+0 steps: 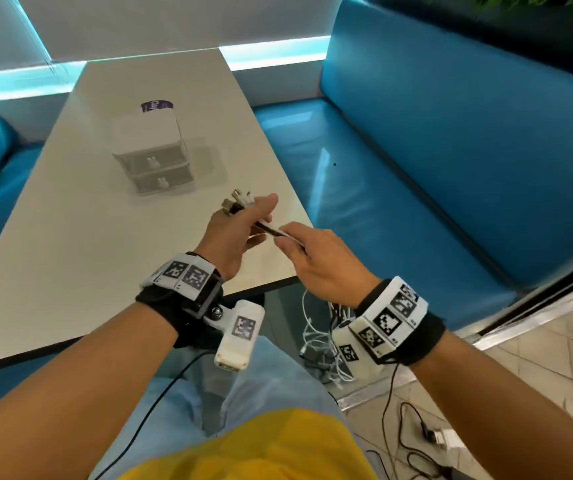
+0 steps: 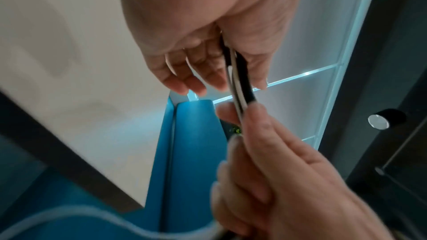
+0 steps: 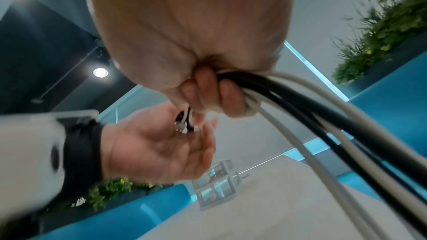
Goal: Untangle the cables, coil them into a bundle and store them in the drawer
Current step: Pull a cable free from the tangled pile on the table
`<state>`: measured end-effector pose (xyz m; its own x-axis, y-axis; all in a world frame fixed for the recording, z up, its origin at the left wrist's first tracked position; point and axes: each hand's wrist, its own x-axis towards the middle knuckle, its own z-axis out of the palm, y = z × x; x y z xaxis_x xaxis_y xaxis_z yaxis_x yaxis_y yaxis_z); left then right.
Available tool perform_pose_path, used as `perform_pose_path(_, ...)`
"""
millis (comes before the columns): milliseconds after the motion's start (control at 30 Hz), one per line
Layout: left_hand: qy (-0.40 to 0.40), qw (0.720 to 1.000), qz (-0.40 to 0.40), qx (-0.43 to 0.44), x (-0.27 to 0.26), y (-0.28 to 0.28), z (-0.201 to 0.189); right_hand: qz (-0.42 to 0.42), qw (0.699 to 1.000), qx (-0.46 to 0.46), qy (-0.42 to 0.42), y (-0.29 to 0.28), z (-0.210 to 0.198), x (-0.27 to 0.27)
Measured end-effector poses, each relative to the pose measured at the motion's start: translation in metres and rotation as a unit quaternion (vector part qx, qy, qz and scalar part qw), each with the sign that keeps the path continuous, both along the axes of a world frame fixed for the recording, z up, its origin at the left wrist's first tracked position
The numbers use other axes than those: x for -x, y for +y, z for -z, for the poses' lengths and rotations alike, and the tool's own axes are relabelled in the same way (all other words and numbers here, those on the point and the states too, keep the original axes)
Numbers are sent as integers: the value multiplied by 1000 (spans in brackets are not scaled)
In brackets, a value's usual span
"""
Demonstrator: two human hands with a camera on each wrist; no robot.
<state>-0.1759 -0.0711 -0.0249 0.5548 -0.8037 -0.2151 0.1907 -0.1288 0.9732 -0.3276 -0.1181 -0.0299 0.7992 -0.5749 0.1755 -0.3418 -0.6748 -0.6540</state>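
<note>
A bunch of black and white cables (image 1: 267, 227) runs between my two hands above the table's near right corner. My left hand (image 1: 254, 216) pinches the bunch between thumb and fingers just behind the metal plug ends (image 1: 238, 201), which stick out past it. My right hand (image 1: 283, 235) grips the same cables (image 3: 284, 88) a little further along, fingers curled round them. The rest of the cables (image 1: 318, 336) hangs in a loose tangle below the table edge, by my right wrist. A small white two-drawer unit (image 1: 153, 157) stands on the table beyond my hands, both drawers closed.
The white table (image 1: 70, 258) lies between blue benches (image 1: 434, 150). A purple-labelled item (image 1: 157, 105) sits behind the drawer unit. More cables and a white charger (image 1: 442, 438) lie on the tiled floor at the lower right. A planter (image 3: 381, 25) tops the bench back.
</note>
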Motion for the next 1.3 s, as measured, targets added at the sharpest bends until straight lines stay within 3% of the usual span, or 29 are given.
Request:
perform_pose_path(100, -166, 986, 21, 0, -23, 6, -6, -20, 996, -3, 88, -15, -17, -1)
perform_pose_path(167, -312, 943, 116, 9, -26, 12, -17, -56, 985, -7, 162, -19, -28, -5)
perform_pose_path(233, -349, 903, 250, 8, -19, 15, -27, -99, 975, -13, 199, -20, -38, -13)
perform_pose_path(333, -315, 895, 315, -29, -11, 21, -29, -149, 971, -11, 189, -22, -54, -28)
perform_pose_path(400, -282, 915, 285, -45, -16, 26, -29, -149, 976, -8, 161, -26, -62, -39)
perform_pose_path(533, -124, 967, 221, -17, -24, 39, -36, -115, 990, -17, 77, -31, -71, -62)
perform_pose_path(667, -55, 984, 172, 4, -40, 53, -34, -85, 990, -107, -28, -27, -74, -91)
perform_pose_path(800, 35, 994, 107, 13, -59, 72, -27, -74, 985, -140, -68, -11, -57, -126)
perform_pose_path(933, 175, 984, -10, 29, -76, 89, -15, 5, 990, -38, -134, 25, -36, -149)
perform_pose_path(1033, 242, 963, -111, 52, -86, 101, -5, -98, 982, -32, -156, 66, -26, -151)
perform_pose_path(1100, 311, 935, -132, 110, -90, 108, -3, -168, 976, 13, -139, 87, -15, -155)
perform_pose_path(1200, 274, 950, -119, 90, -88, 112, -2, -181, 968, 61, -165, 96, -5, -167)
perform_pose_path(1300, 299, 939, -132, 109, -84, 110, -4, -156, 963, 91, -202, 95, -1, -176)
